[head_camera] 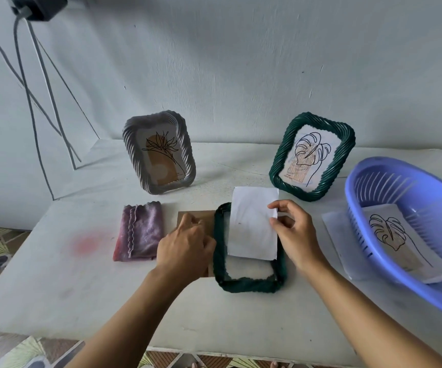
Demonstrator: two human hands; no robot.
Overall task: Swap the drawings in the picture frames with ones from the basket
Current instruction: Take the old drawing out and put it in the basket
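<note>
A dark green woven frame [249,284] lies face down on the table in front of me. My right hand [295,232] pinches the right edge of a white drawing sheet [251,224], blank side up, tilted over the frame's opening. My left hand [185,245] rests at the frame's left edge, over a brown backing board [188,217]. Two frames stand at the back: a grey one [159,152] with a flower drawing and a green one [312,155] with a leaf drawing. The purple basket [411,181] on the right holds a leaf drawing [397,240].
A folded purple cloth [137,232] lies left of the backing board. A white sheet [339,235] lies flat on the table, partly under the basket. The wall stands close behind the frames, with cables [36,102] hanging at the left. The table's front edge runs near my forearms.
</note>
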